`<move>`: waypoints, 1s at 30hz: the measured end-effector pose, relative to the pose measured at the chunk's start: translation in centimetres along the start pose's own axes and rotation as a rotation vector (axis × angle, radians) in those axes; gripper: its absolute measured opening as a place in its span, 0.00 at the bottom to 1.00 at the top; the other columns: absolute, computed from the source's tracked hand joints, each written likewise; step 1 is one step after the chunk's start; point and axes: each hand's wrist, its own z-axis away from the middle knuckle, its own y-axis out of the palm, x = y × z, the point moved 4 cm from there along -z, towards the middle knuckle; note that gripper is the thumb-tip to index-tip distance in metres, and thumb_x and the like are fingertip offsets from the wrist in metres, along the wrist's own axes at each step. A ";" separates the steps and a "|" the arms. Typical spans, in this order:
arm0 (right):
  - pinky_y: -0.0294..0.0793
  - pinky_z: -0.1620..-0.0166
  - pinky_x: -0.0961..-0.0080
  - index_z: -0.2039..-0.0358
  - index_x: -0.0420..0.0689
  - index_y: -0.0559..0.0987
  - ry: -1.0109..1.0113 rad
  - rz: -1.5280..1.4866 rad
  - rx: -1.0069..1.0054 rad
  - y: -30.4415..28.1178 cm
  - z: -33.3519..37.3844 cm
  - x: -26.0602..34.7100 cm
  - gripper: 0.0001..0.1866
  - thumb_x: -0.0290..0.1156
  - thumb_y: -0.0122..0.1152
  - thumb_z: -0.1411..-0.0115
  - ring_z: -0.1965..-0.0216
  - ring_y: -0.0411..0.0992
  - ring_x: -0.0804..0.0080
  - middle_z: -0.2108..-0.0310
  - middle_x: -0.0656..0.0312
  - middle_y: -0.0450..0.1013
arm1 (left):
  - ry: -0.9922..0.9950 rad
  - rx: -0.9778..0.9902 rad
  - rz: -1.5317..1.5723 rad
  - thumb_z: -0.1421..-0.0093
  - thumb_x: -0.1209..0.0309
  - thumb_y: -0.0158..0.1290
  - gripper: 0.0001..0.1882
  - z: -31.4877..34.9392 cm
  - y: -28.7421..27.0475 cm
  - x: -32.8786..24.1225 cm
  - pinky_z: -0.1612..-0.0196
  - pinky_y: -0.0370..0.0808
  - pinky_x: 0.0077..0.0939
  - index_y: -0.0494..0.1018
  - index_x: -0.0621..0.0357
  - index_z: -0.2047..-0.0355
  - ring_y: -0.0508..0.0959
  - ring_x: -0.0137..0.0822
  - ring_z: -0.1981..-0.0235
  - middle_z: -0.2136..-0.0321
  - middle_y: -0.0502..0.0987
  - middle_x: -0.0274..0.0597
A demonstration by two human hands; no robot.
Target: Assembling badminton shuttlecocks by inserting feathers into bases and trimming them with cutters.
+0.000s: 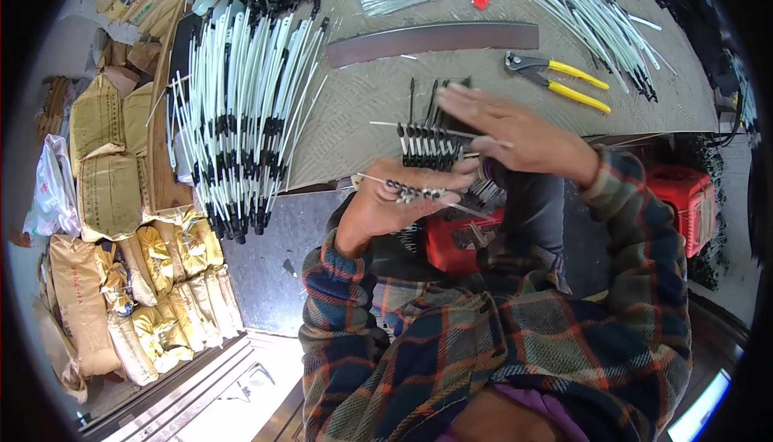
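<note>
Both forearms, in plaid sleeves, rise from the lower edge and meet near the middle. The left hand (386, 204) sits at about seven o'clock from the right hand (523, 140), palm turned up, fingers curled toward three o'clock and closed on something small (its thumb is hidden). The right hand lies flatter, fingers stretched toward ten o'clock, wrist bent, its fingertips just above the left hand's.
</note>
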 end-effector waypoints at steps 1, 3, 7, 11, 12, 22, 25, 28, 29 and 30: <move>0.47 0.38 0.66 0.41 0.42 0.54 -0.045 -0.035 0.048 0.7 -0.4 0.0 0.27 0.39 0.38 0.39 0.39 0.49 0.60 0.40 0.54 0.51 | -0.015 0.033 -0.132 0.53 0.84 0.56 0.16 0.0 0.0 -0.2 0.51 0.69 0.25 0.75 0.61 0.62 0.74 0.36 0.55 0.60 0.75 0.47; 0.43 0.37 0.66 0.40 0.44 0.51 -0.078 -0.056 0.097 1.2 -1.5 0.1 0.29 0.39 0.39 0.40 0.37 0.44 0.60 0.38 0.57 0.47 | 0.099 0.052 -0.223 0.55 0.81 0.57 0.13 -0.3 0.2 0.0 0.57 0.73 0.26 0.76 0.62 0.65 0.77 0.39 0.60 0.64 0.77 0.47; 0.41 0.36 0.67 0.40 0.50 0.54 -0.287 0.129 0.174 2.6 -2.9 0.3 0.28 0.39 0.41 0.41 0.37 0.44 0.64 0.38 0.60 0.48 | 0.049 0.158 -0.287 0.55 0.81 0.58 0.17 -0.2 0.3 0.6 0.54 0.71 0.27 0.76 0.55 0.62 0.75 0.40 0.57 0.61 0.76 0.45; 0.42 0.37 0.65 0.43 0.51 0.58 -0.307 0.150 0.199 2.9 -2.9 0.6 0.26 0.43 0.42 0.41 0.37 0.46 0.66 0.39 0.62 0.50 | 0.111 0.131 -0.220 0.57 0.81 0.59 0.20 1.0 0.9 1.4 0.53 0.71 0.29 0.75 0.54 0.60 0.74 0.42 0.55 0.57 0.74 0.44; 0.43 0.37 0.65 0.44 0.51 0.60 -0.306 0.112 0.212 3.0 -3.0 0.5 0.26 0.45 0.43 0.42 0.38 0.47 0.66 0.39 0.63 0.50 | 0.093 0.143 -0.169 0.57 0.78 0.58 0.20 1.4 1.2 1.8 0.53 0.70 0.29 0.74 0.53 0.60 0.74 0.43 0.55 0.55 0.73 0.43; 0.46 0.38 0.65 0.45 0.48 0.60 -0.324 0.138 0.110 3.5 -3.2 0.4 0.28 0.50 0.38 0.41 0.39 0.49 0.64 0.41 0.61 0.55 | 0.237 -0.482 -0.402 0.52 0.84 0.54 0.10 3.8 4.2 5.1 0.60 0.73 0.23 0.72 0.66 0.67 0.76 0.34 0.62 0.66 0.77 0.46; 0.49 0.38 0.64 0.43 0.49 0.58 -0.308 0.085 0.098 3.2 -3.4 1.1 0.29 0.53 0.36 0.41 0.41 0.52 0.60 0.42 0.59 0.56 | 0.361 -0.860 -0.644 0.56 0.80 0.61 0.14 5.3 4.8 7.3 0.67 0.73 0.21 0.67 0.63 0.72 0.75 0.27 0.70 0.74 0.75 0.42; 0.50 0.39 0.63 0.43 0.50 0.58 -0.251 0.023 0.090 3.8 -3.5 0.7 0.30 0.55 0.35 0.41 0.42 0.55 0.56 0.43 0.56 0.57 | 0.423 -1.003 -0.852 0.62 0.76 0.67 0.23 7.1 4.5 10.1 0.74 0.70 0.20 0.63 0.62 0.70 0.71 0.26 0.78 0.76 0.69 0.35; 0.51 0.40 0.64 0.43 0.49 0.58 -0.258 0.032 0.086 3.7 -3.5 0.6 0.28 0.51 0.37 0.40 0.42 0.55 0.57 0.43 0.56 0.57 | 0.326 -1.013 -0.843 0.64 0.70 0.67 0.25 7.1 4.3 9.9 0.70 0.69 0.26 0.65 0.61 0.67 0.71 0.35 0.74 0.73 0.70 0.39; 0.52 0.41 0.66 0.44 0.49 0.58 -0.266 0.041 0.080 3.6 -3.4 0.5 0.26 0.48 0.39 0.39 0.43 0.55 0.57 0.44 0.56 0.57 | 0.229 -1.021 -0.835 0.66 0.65 0.67 0.29 7.2 4.2 9.8 0.66 0.67 0.32 0.67 0.59 0.64 0.72 0.44 0.70 0.70 0.71 0.43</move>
